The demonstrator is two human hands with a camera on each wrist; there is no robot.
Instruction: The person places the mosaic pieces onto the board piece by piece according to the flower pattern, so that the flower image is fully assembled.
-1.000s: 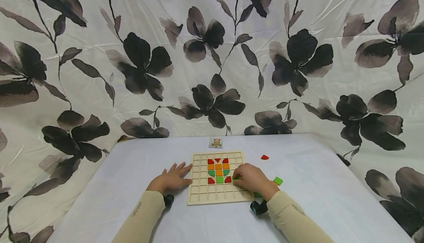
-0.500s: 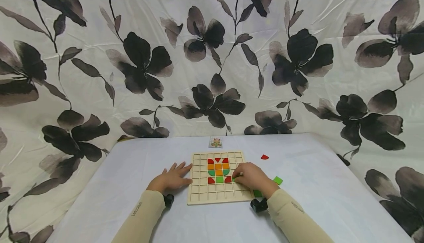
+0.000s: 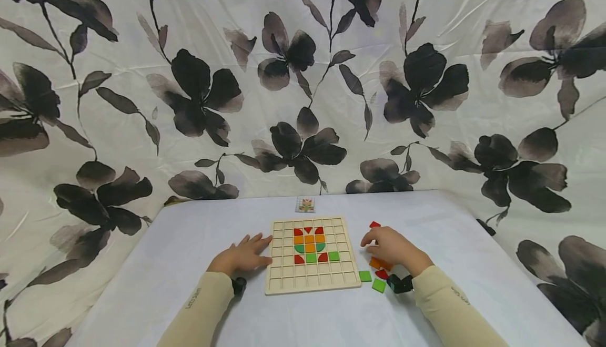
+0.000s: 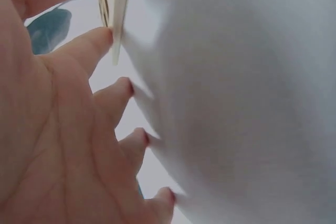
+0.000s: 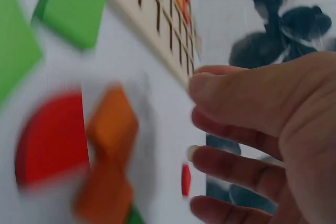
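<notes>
A wooden grid board (image 3: 312, 282) lies on the table with red, orange and green pieces set in its middle cells. One light green square (image 3: 333, 256) sits in a cell at the right of the pattern. My left hand (image 3: 239, 256) rests at the board's left edge with fingers spread; in the left wrist view its fingertips (image 4: 105, 34) touch that edge. My right hand (image 3: 395, 248) hovers right of the board, fingers loosely bent and no piece visible in it. Beneath and beside it lie orange pieces (image 3: 375, 263) and a red quarter-round piece (image 5: 55, 140).
Two loose green squares (image 3: 379, 285) lie near the board's lower right corner. Farther back on the right is another red piece (image 3: 374, 224). A small pattern card (image 3: 305, 204) lies behind the board, before a floral cloth (image 3: 303, 89).
My right hand has let go of the green square, which now lies in a board cell, and has moved right over the loose pieces. My left hand stays at the board's edge.
</notes>
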